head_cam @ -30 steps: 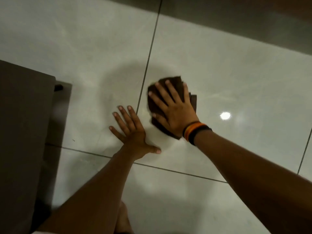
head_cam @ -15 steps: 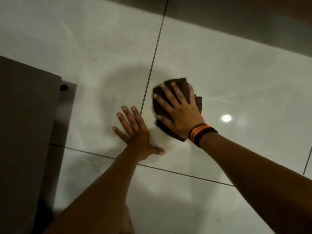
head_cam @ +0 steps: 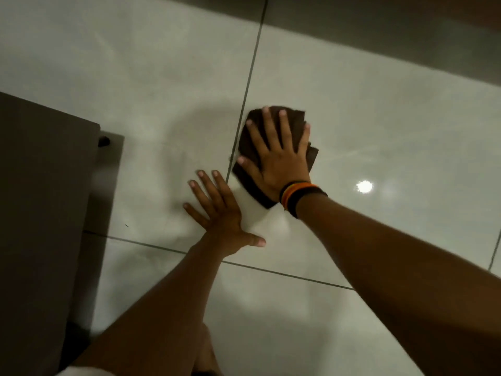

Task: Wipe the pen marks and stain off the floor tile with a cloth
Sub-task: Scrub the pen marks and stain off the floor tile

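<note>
A dark brown folded cloth point(head_cam: 295, 116) lies on the glossy pale floor tile point(head_cam: 379, 126), just right of a grout line point(head_cam: 249, 77). My right hand point(head_cam: 279, 156) presses flat on the cloth with fingers spread; orange and black bands circle its wrist. My left hand point(head_cam: 219, 210) rests flat on the neighbouring tile point(head_cam: 151, 77), fingers apart, holding nothing. No pen marks or stain show; the cloth and hand hide the spot beneath them.
A dark brown piece of furniture point(head_cam: 40, 213) fills the left side, with a small foot point(head_cam: 104, 141) on the floor. A ceiling light glares on the tile point(head_cam: 364, 186). A dark band point(head_cam: 393, 31) runs along the top right.
My right hand has turned on the cloth, so the fingers now point more straight ahead, and the cloth has shifted slightly with it. The left hand stays planted.
</note>
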